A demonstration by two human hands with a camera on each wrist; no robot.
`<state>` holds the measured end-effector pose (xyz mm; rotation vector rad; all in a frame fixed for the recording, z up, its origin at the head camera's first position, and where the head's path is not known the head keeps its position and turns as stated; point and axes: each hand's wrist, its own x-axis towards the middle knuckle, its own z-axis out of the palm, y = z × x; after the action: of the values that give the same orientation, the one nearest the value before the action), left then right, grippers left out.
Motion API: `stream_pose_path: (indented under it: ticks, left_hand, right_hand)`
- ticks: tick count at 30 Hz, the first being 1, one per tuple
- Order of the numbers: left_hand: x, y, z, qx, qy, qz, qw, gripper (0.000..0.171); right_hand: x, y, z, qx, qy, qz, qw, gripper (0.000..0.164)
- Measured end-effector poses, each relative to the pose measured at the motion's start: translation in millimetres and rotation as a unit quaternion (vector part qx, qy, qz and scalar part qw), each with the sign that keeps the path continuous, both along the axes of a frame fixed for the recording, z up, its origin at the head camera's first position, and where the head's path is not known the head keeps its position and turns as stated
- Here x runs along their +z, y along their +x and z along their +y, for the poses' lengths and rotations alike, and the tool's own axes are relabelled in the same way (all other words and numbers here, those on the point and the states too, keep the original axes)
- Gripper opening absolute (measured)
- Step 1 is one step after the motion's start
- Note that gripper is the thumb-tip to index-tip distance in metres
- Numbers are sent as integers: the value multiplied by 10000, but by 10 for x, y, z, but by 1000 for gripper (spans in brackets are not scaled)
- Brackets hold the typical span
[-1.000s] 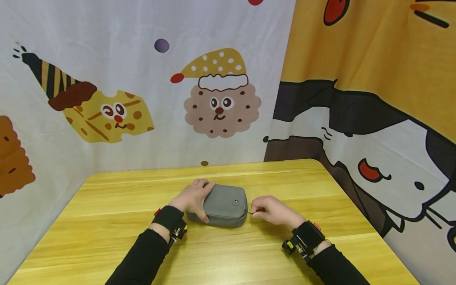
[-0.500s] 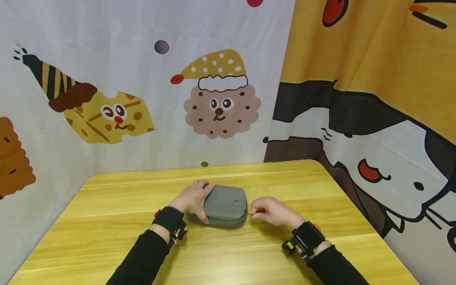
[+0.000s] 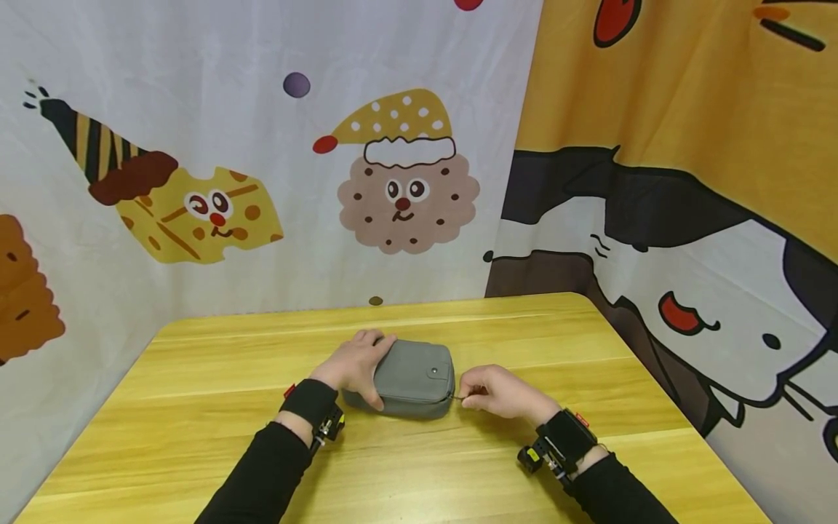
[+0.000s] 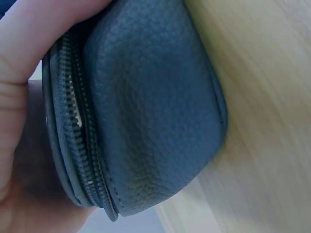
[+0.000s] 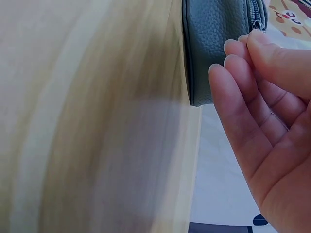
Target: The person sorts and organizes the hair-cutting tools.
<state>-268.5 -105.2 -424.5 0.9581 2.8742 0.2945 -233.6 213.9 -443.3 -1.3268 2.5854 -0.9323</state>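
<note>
A grey zip pouch (image 3: 414, 371) with a snap tab lies flat on the wooden table. My left hand (image 3: 353, 364) grips its left end, the thumb on the near side and the fingers over the top. In the left wrist view, the zipper (image 4: 77, 119) runs along the pouch's side, its two rows of teeth parted there with a narrow gap. My right hand (image 3: 500, 391) is at the pouch's front right corner, thumb and fingertips pinching the zipper pull (image 3: 457, 397). The right wrist view shows the slider (image 5: 257, 24) just beyond these fingertips; the pull itself is mostly hidden.
The wooden table (image 3: 196, 415) extends on all sides of the pouch. Behind it hangs a white curtain (image 3: 229, 44) with cartoon prints, and a yellow one (image 3: 687, 87) hangs at the right. Each wrist wears a black strap with a small camera.
My right hand has shifted slightly nearer to me and toward the pouch, along with the zipper pull. The left hand and the pouch stay in place.
</note>
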Motion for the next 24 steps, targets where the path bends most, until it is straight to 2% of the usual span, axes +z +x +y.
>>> stream_pose_path:
  ticks: [18,24]
  left_hand:
    - [-3,-3,0,37,-16,-31,10000,125]
    - [-5,-2,10,81,18,-38,10000,124]
  right_hand:
    - [28,50,-95,323,-117,368,9987,20]
    - [30,62,-125,276,-113,237,9993,20]
